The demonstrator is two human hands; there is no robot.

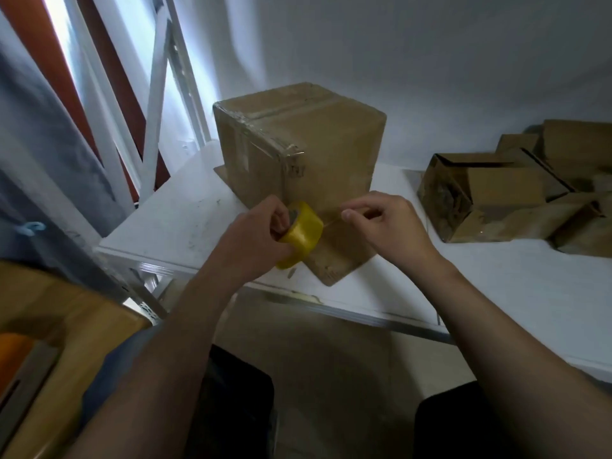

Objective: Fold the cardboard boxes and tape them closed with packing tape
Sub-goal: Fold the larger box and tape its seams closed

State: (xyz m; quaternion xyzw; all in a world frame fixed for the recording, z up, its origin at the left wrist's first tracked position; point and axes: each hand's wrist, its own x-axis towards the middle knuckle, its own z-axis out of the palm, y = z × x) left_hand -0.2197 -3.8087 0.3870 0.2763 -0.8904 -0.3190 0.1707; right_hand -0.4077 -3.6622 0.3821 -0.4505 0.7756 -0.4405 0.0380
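Two hands meet just in front of the box (pixel 298 154), which stands on the table (pixel 185 220) with one flap (pixel 334 256) splayed toward the person. The left hand (pixel 251 233) grips the tape (pixel 303 233), fingers curled through its core. The right hand (pixel 384 223) pinches the free end of a short strip (pixel 331 221), thumb and forefinger pressed together. That strip runs left to right, parallel to the box's near face, which lies just beyond both hands; laying it down likely means pushing forward.
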